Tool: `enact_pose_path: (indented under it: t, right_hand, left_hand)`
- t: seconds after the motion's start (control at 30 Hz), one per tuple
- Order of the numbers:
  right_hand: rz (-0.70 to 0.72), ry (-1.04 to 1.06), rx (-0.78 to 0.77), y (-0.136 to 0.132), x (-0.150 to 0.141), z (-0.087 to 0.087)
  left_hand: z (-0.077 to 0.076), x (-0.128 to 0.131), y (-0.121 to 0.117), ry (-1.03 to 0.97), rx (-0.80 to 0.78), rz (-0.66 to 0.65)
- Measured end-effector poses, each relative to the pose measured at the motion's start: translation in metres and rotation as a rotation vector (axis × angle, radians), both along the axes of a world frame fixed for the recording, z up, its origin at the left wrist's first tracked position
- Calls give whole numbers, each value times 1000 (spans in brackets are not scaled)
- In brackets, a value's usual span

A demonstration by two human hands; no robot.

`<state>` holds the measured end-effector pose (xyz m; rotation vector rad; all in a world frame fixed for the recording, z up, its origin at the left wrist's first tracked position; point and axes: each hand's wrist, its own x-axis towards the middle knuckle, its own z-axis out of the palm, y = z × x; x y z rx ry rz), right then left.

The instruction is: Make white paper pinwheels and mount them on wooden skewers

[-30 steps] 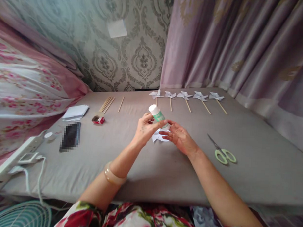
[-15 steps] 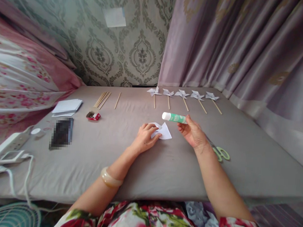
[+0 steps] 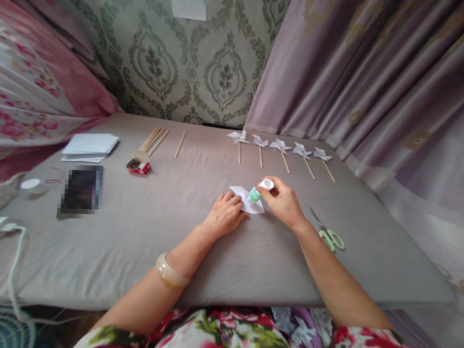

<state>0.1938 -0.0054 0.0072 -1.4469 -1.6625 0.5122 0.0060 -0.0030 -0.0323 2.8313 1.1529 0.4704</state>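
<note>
My right hand (image 3: 282, 200) is closed round a green and white glue stick (image 3: 255, 195). The stick is tilted, its white end up and its lower end at the middle of a cut white paper pinwheel (image 3: 257, 208). Whether the lower end touches the paper I cannot tell. My left hand (image 3: 227, 214) holds the left side of this paper against the cloth-covered table, its fingers bent and close together over it. Part of the pinwheel is hidden under those fingers. Green-handled scissors (image 3: 331, 239) lie to the right of my right hand.
Several finished pinwheels on sticks (image 3: 280, 147) lie in a row at the back. At the left are several loose wooden sticks (image 3: 154, 139), a small red box (image 3: 138, 165), stacked white paper (image 3: 90, 146), a blurred dark device (image 3: 81, 190), a white cap (image 3: 33, 187) and cables (image 3: 14, 268).
The glue stick went from both hands into my right hand alone, then was turned and lowered to the paper. My left hand moved down onto the pinwheel. The view has shifted somewhat.
</note>
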Motion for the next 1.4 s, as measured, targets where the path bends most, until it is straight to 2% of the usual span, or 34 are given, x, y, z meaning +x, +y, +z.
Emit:
enact_pose_path:
  t: [0.13, 0.3, 0.7, 1.27, 1.4]
  right_hand:
    - [48, -161, 5, 0, -9, 2]
    - [62, -256, 13, 5, -14, 3]
    - [129, -363, 31, 12, -20, 5]
    - [238, -512, -14, 13, -17, 24]
    - [223, -509, -20, 15, -15, 23]
  left_hand:
    - [0, 0, -1, 22, 15, -3]
    - [0, 0, -1, 28, 19, -7]
    - [-3, 1, -2, 3, 26, 0]
    - [-2, -1, -2, -16, 22, 13]
    - [0, -1, -3, -12, 11, 15]
